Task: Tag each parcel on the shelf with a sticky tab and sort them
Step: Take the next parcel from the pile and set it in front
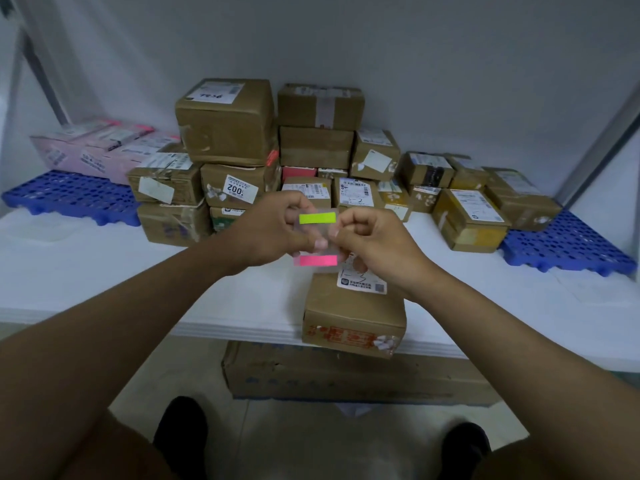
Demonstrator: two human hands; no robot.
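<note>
The left hand point(277, 230) and right hand point(367, 244) meet above the near edge of the white shelf point(104, 271), both pinching a clear sheet of sticky tabs point(318, 239) with a green strip at the top and a pink one at the bottom. Just below them a brown parcel point(353, 313) lies at the shelf's near edge, while the stack of parcels point(277, 150) sits farther back against the wall.

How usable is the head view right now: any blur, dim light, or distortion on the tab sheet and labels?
Head view: dim, flat light with no hard glare; wide-angle bending at the edges; soft focus blurs the printing on the parcel label; the tab sheet shows its green and pink strips clearly between left hand and right hand.
</note>
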